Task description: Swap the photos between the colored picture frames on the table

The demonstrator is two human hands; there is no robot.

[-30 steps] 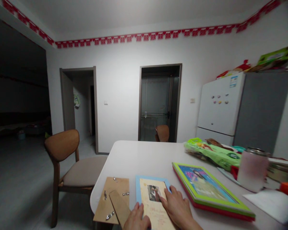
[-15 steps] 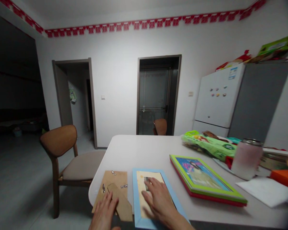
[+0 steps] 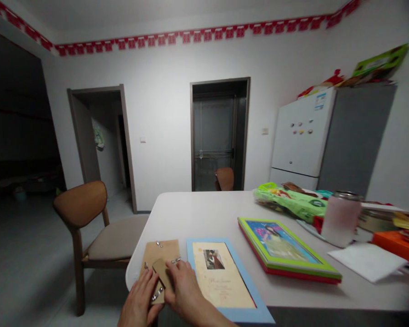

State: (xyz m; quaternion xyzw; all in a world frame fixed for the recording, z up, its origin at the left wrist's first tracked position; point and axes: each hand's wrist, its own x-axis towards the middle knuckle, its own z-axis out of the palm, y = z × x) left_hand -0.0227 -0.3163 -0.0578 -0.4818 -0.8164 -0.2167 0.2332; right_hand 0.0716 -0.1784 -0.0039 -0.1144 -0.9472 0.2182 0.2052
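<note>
A brown backing board (image 3: 160,254) with metal clips lies at the near left corner of the white table (image 3: 204,213). My left hand (image 3: 138,302) rests on its near edge, fingers curled on the board. My right hand (image 3: 184,288) lies over the board's stand flap, fingers bent onto it. Just to the right lies a blue picture frame (image 3: 225,277) face down, holding a cream card with a small photo.
A stack of frames, green on top (image 3: 286,247), lies to the right. Behind it are a green snack bag (image 3: 289,202), a pink jar (image 3: 341,218), white paper (image 3: 368,263) and an orange box (image 3: 398,243). A wooden chair (image 3: 88,227) stands at left, a fridge (image 3: 310,136) at right.
My right hand left the card in the blue frame and moved left onto the backing board. My left hand stays on the board's near edge. The view shifted slightly.
</note>
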